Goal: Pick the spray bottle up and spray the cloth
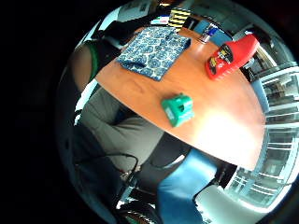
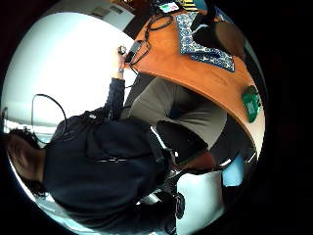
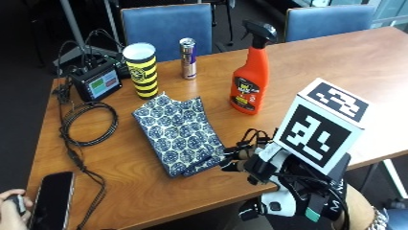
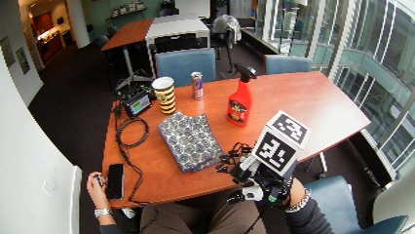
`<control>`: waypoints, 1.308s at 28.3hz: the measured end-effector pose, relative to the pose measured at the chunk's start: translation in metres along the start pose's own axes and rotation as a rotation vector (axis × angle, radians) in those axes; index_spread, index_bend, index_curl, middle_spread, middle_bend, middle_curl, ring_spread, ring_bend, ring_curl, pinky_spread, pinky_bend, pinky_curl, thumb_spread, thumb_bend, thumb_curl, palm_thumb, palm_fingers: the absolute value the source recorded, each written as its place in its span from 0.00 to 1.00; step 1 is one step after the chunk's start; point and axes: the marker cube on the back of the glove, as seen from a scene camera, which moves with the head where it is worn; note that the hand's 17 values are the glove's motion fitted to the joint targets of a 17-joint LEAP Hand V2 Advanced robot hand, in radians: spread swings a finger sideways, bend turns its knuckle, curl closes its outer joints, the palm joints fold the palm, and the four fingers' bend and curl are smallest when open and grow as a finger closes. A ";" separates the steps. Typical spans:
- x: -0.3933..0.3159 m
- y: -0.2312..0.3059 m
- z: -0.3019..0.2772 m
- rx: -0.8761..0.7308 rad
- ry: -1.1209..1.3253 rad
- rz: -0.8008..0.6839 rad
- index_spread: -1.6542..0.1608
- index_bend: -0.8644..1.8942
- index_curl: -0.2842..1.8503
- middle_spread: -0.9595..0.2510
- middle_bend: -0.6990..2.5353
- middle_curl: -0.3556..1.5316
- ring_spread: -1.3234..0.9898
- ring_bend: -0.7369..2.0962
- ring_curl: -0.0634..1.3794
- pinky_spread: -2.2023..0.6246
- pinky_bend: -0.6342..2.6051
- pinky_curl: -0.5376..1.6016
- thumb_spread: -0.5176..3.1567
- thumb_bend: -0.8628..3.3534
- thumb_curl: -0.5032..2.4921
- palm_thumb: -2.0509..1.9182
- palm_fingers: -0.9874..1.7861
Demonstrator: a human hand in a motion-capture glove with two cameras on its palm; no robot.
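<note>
Wooden table (image 3: 331, 62) in an office room. Nothing of the task is done: the spray bottle (image 3: 250, 72) stands upright and untouched toward the far edge, and the cloth (image 3: 178, 133) lies folded mid-table, just beside it. The gloved right hand (image 3: 255, 155) hovers at the near edge by the cloth's corner, fingers relaxed, holding nothing. Picking up and spraying remain. A striped cup (image 3: 141, 69), a can (image 3: 187, 57), a small screen (image 3: 97, 82) and a coiled cable (image 3: 86, 122) sit along the far and left edges; none blocks the reach to the bottle

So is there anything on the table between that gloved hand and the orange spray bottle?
No. In the outside view only bare tabletop separates the gloved hand from the spray bottle; the patterned cloth lies off to one side.
</note>
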 end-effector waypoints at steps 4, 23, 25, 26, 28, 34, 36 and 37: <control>-0.001 -0.004 -0.001 0.010 0.000 -0.005 0.76 0.43 0.21 0.71 0.30 0.25 0.54 0.37 0.14 0.83 0.29 0.31 0.30 0.26 0.20 0.62 0.61; -0.002 -0.066 0.004 0.205 0.048 0.055 0.70 0.39 0.27 0.67 0.28 0.32 0.52 0.36 0.21 0.85 0.26 0.36 0.41 0.23 0.24 0.64 0.63; 0.012 -0.077 -0.001 0.320 0.044 0.113 0.70 0.39 0.28 0.66 0.29 0.33 0.51 0.38 0.22 0.85 0.24 0.35 0.42 0.24 0.24 0.65 0.67; 0.026 -0.075 -0.005 0.363 0.047 0.154 0.70 0.39 0.28 0.66 0.29 0.33 0.51 0.38 0.22 0.85 0.23 0.34 0.42 0.24 0.24 0.66 0.67; 0.050 -0.072 -0.013 0.428 0.042 0.231 0.71 0.39 0.28 0.65 0.30 0.34 0.51 0.39 0.23 0.85 0.23 0.34 0.42 0.24 0.25 0.67 0.69; 0.092 -0.101 -0.021 0.601 -0.078 0.445 0.72 0.38 0.29 0.64 0.32 0.37 0.50 0.41 0.26 0.83 0.23 0.34 0.43 0.24 0.26 0.69 0.74; 0.100 -0.109 -0.019 0.627 -0.122 0.532 0.72 0.38 0.30 0.64 0.32 0.38 0.50 0.42 0.28 0.82 0.24 0.34 0.43 0.24 0.27 0.70 0.76; 0.103 -0.113 -0.017 0.634 -0.139 0.578 0.72 0.38 0.30 0.64 0.32 0.38 0.50 0.42 0.28 0.81 0.24 0.34 0.43 0.24 0.27 0.70 0.76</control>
